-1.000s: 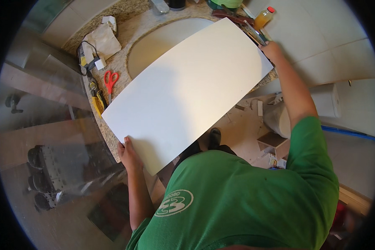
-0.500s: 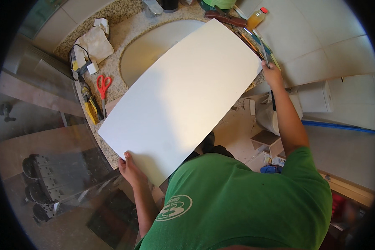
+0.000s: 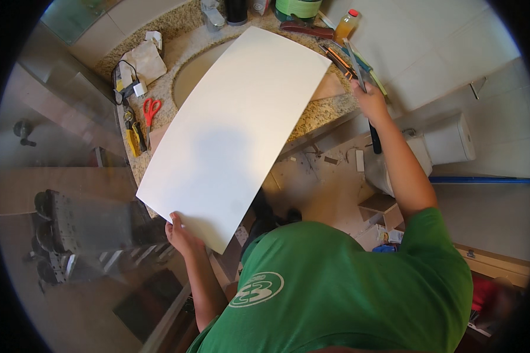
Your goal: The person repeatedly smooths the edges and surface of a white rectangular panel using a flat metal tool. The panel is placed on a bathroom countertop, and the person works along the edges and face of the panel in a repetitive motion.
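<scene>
**Reader:** Reading from the left, what lies before you?

**Legend:** First, your yellow-handled tool (image 3: 134, 141) and red scissors (image 3: 151, 115), on the counter (image 3: 315, 117). Next, the white sheet (image 3: 232, 135), slanting across your view: its far end covers part of the sink (image 3: 193, 73), and its near end projects past the counter edge towards you. Whether it bears fully on the counter, you cannot tell.

**Reader:** How should it handle?

**Legend:** Judged by its thin edge and smooth face, it is probably light for its area and fairly stiff, yet able to flex along its length; the curve you see may be partly the lens. Expect it to be somewhat slippery, with corners that could dent. Take it by opposite edges, well in from the corners.

**Reader:** And each grip?

**Legend:** Your left grip (image 3: 184, 237) is closed on the near edge of the sheet, thumb on top, the fingers mostly hidden beneath. Farther right, past the orange-and-black cutter (image 3: 338, 63), your right grip (image 3: 371, 105) is wrapped round a long tool (image 3: 355, 66), its grey, blade-like end pointing away from you and its black end showing below the hand. This grip stands apart from the sheet's right edge.
</scene>
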Demonstrator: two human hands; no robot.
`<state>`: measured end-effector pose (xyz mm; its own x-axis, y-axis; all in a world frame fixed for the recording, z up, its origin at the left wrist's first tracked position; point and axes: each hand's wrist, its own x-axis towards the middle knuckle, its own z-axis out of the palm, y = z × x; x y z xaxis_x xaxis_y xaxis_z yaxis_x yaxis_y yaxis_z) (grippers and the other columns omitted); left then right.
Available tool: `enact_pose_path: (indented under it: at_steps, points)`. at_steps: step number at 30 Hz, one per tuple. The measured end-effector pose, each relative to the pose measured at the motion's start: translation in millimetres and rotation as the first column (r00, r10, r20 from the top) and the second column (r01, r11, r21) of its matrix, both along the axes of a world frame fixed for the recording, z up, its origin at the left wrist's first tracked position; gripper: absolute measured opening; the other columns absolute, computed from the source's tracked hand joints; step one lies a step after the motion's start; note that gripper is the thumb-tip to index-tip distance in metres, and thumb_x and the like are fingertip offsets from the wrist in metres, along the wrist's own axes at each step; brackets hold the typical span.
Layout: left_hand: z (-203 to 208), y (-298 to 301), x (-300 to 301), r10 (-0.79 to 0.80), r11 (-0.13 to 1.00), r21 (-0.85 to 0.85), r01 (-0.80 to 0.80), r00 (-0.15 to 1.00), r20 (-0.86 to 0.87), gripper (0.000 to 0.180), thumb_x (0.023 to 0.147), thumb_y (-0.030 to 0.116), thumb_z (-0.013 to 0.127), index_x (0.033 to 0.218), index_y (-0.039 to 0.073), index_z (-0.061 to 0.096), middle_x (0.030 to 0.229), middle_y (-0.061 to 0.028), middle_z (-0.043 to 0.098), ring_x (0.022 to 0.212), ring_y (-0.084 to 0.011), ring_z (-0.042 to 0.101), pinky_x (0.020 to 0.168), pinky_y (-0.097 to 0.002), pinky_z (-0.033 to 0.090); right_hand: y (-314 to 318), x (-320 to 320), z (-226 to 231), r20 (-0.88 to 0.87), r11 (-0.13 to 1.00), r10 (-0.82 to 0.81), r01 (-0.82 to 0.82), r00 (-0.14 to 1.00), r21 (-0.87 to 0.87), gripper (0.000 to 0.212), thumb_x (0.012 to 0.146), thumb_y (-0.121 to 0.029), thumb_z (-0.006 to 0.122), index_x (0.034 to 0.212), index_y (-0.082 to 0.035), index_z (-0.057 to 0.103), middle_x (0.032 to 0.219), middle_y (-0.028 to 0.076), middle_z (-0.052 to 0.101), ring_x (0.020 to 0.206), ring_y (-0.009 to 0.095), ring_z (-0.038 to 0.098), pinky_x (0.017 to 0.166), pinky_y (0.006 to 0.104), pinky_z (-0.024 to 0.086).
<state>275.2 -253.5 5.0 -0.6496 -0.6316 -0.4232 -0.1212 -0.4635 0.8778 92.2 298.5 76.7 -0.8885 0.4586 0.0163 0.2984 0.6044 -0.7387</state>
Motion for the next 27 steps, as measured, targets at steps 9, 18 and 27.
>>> enact_pose_path:
  at_steps: [9,18,27]
  points:
    - [8,72,3,0.035,0.999,0.009,-0.035,0.999,-0.008,0.033,0.106,0.019,0.057,0.122,-0.007,0.046,0.114,-0.0168,0.060,0.097,-0.0274,0.064,0.081,-0.0437,0.057,28,193,-23,0.087,0.977,0.027,-0.008,0.996,-0.213,0.042,0.101,-0.042,0.065,0.109,-0.001,0.072,0.082,0.003,0.067,0.080,0.012,0.059,0.076,0.0301,0.048]
    - [20,110,7,0.031,0.996,0.090,-0.023,0.996,-0.087,0.037,0.109,0.015,0.050,0.133,-0.005,0.031,0.127,-0.0224,0.054,0.111,-0.0319,0.063,0.091,-0.0485,0.058,39,310,-79,0.221,0.956,0.050,0.018,0.974,-0.294,0.040,0.102,-0.035,0.065,0.117,0.001,0.072,0.090,0.004,0.070,0.085,0.012,0.060,0.079,0.0304,0.049]
    - [19,127,6,0.008,0.974,0.225,0.013,0.996,-0.094,0.047,0.110,0.016,0.046,0.145,0.001,0.019,0.138,-0.0238,0.047,0.119,-0.0348,0.061,0.095,-0.0517,0.058,-5,340,-76,0.257,0.907,0.099,0.019,0.961,-0.420,0.037,0.102,-0.036,0.065,0.111,-0.001,0.071,0.083,0.000,0.065,0.078,0.011,0.056,0.072,0.0289,0.046]
